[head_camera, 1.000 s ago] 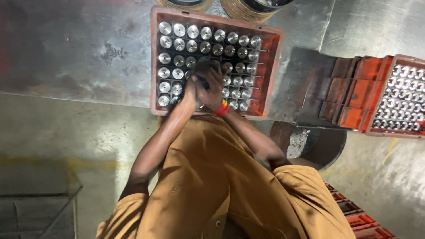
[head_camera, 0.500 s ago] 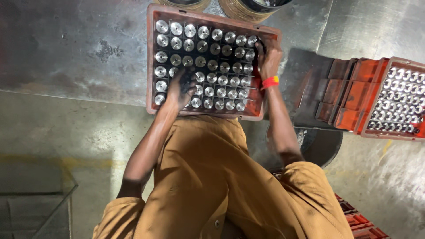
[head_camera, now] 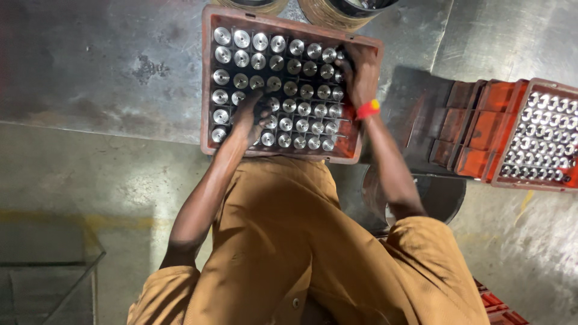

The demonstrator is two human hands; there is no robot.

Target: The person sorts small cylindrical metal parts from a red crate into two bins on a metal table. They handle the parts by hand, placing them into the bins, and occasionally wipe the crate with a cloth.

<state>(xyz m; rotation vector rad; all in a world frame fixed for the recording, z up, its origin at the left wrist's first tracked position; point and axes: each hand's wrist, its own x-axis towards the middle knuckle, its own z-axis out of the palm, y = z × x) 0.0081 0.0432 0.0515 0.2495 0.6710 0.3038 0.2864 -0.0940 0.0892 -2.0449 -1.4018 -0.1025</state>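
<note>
A red-brown plastic crate [head_camera: 208,78] lies on the metal floor in front of me, filled with rows of upright shiny metal cylinders [head_camera: 277,60]. My left hand [head_camera: 250,114] rests on the cylinders in the near left part of the crate, fingers bent down among them. My right hand [head_camera: 359,71], with a red wristband, is curled over the rightmost column at the crate's far right rim. Whether either hand grips a cylinder is hidden by the fingers.
A second orange-red crate [head_camera: 536,135] with more metal cylinders lies to the right, next to a row of orange-red compartments [head_camera: 466,126]. Two round drums [head_camera: 337,9] stand beyond the first crate. A dark round object [head_camera: 442,195] is near my right elbow. A wire rack [head_camera: 54,277] sits at lower left.
Both hands were together over the middle of the crate. They have since parted: the left moved to the near left cylinders, the right to the far right rim.
</note>
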